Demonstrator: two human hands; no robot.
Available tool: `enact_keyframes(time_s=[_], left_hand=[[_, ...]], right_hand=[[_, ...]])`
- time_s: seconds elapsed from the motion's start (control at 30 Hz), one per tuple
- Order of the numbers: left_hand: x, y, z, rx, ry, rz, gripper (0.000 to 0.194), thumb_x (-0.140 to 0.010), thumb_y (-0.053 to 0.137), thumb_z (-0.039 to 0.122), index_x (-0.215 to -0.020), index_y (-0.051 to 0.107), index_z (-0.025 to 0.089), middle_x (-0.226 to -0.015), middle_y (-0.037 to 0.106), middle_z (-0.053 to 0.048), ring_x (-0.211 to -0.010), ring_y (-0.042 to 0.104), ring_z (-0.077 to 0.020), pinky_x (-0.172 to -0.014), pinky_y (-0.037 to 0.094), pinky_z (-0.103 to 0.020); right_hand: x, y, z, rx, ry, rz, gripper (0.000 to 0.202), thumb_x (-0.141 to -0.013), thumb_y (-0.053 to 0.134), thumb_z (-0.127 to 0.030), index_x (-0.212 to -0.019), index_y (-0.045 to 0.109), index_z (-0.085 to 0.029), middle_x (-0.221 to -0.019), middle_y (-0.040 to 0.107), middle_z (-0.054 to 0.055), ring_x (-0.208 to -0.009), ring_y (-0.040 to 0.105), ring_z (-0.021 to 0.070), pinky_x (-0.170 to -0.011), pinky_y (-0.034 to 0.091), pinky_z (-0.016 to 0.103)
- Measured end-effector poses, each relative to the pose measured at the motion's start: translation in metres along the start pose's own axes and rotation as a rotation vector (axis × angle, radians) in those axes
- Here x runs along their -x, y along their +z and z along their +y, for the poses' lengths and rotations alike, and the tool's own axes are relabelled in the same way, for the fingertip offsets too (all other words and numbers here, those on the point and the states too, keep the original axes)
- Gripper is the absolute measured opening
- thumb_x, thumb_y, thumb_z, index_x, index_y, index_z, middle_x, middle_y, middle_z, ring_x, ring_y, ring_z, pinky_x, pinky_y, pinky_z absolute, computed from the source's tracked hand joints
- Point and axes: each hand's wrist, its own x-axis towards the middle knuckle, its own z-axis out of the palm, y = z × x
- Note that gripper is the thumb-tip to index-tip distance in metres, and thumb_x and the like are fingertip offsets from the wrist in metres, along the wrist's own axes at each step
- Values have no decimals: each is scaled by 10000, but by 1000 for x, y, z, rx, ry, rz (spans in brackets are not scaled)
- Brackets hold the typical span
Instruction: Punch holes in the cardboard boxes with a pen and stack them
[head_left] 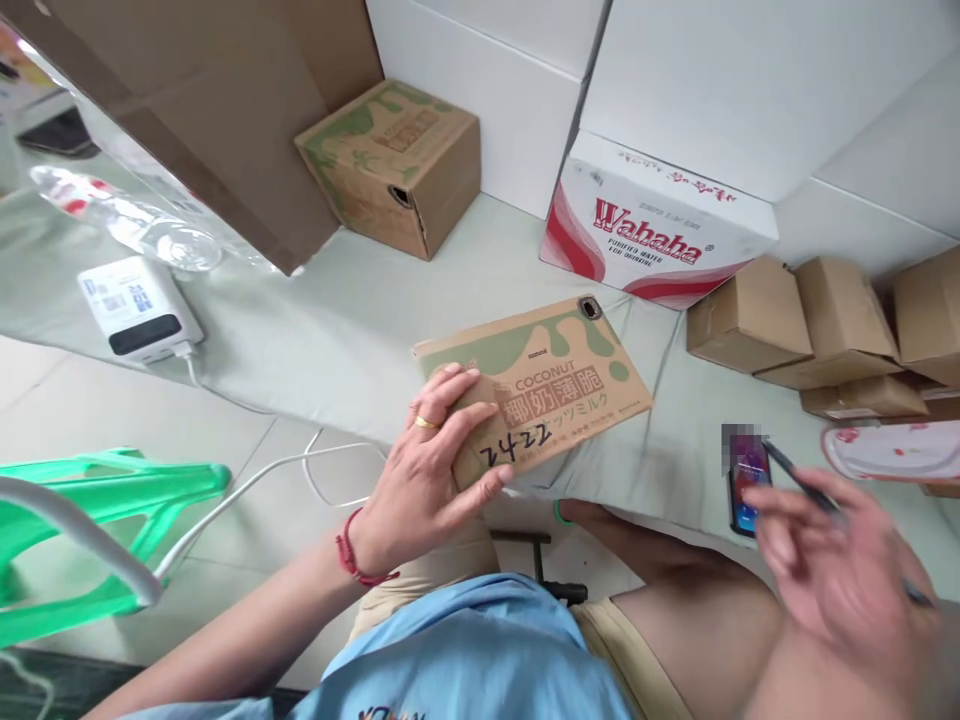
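Under the spread left hand (421, 478), the green-printed brown cardboard box (574, 355) extends rightward, far end angled away; the right hand (851, 570) (farther off) grips a slim dark pen (796, 477).

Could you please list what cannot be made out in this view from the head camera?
- Tip of the pen in the right hand: blurred by motion.
- Part of the coconut box: covered by the left hand.
- Phone: pixelated at its top corner, screen too small to read.
- Brown boxes at right: cut off by the picture's edge.
- Inside of the Wahaha box: hidden by its walls.
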Motion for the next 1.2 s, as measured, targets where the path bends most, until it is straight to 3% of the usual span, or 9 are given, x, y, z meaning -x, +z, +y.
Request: enact_keyframes(time_s=[0.1, 0.2, 0.3, 0.5, 0.7, 0.8, 0.9, 1.07, 1.2], left_hand=[[4, 12, 2, 40, -132, 175, 553, -1014, 716, 418, -1492, 508, 234, -1713, 394, -193, -1680, 296, -398, -1338, 354, -659], [7, 17, 0, 90, -237, 164, 654, -1020, 712, 458, -1582, 432, 274, -1821, 181, -195, -1716, 185, -421, -1322, 333, -714], [9, 15, -4, 136, -237, 112, 622, -1045, 676, 478, -1587, 443, 282, -1850, 92, -182, -1728, 144, -419, -1321, 340, -700], [20, 11, 11, 342, -202, 41, 740, -1070, 629, 490, -1715, 296, 349, -1851, 155, -148, -1733, 155, -390, -1353, 302, -690], [16, 10, 34, 896, -127, 15, 826, -1094, 531, 569, -1768, 72, 435, -1880, -33, -63, -1729, 160, -377, -1342, 389, -639], [5, 10, 30, 951, -46, -101, 799, -1083, 566, 457, -1764, 148, 441, -1869, 138, -46, -1717, 227, -357, -1372, 362, -612], [-3, 19, 22, 988, -23, -175, 746, -1041, 595, 319, -1730, 321, 397, -1817, 312, -67, -1707, 277, -332, -1392, 345, -586], [3, 56, 14, 1185, -236, -30, 573, -1001, 720, 377, -1547, 557, 318, -1731, 383, -128, -1677, 341, -321, -1360, 411, -532], [14, 82, 6, 1077, -497, 106, 862, -813, 932, 516, -1535, 506, 314, -1704, 347, -152, -1631, 342, -373, -1272, 492, -587]], right_hand=[[-42, 68, 5, -80, -150, 71, 463, -925, 780, -648, -1052, 751, -204, -958, 840, 122, -842, 819, 245, -813, 669, 405], [-58, 124, 15, 3, -196, -48, 455, -996, 690, -641, -1117, 738, -205, -1184, 831, 124, -1146, 801, 264, -1062, 620, 480], [-47, 144, 20, 278, -247, -115, 478, -1026, 645, -619, -1254, 758, -214, -1288, 805, 114, -1219, 763, 253, -1096, 595, 436], [12, 123, 16, 364, -278, 55, 449, -1015, 700, -512, -1350, 753, -217, -1321, 794, 113, -1241, 752, 255, -1108, 589, 407], [29, 81, 33, 225, -139, 376, 564, -941, 765, -564, -1366, 742, -195, -1370, 761, 153, -1286, 734, 320, -1180, 535, 531], [25, 64, 49, 125, 8, 378, 673, -907, 778, -607, -1435, 696, -199, -1373, 752, 161, -1230, 752, 313, -1129, 561, 528], [20, 54, 60, 228, -27, 451, 691, -919, 734, -650, -1429, 699, -186, -1357, 748, 156, -1222, 735, 301, -1106, 560, 499], [12, 51, 63, 460, -122, 482, 607, -966, 616, -697, -1250, 763, -180, -1177, 776, 120, -1121, 715, 280, -1038, 553, 440], [2, 49, 62, 577, -168, 482, 618, -974, 572, -725, -1194, 762, -180, -1147, 778, 129, -1114, 697, 281, -1053, 524, 429]])
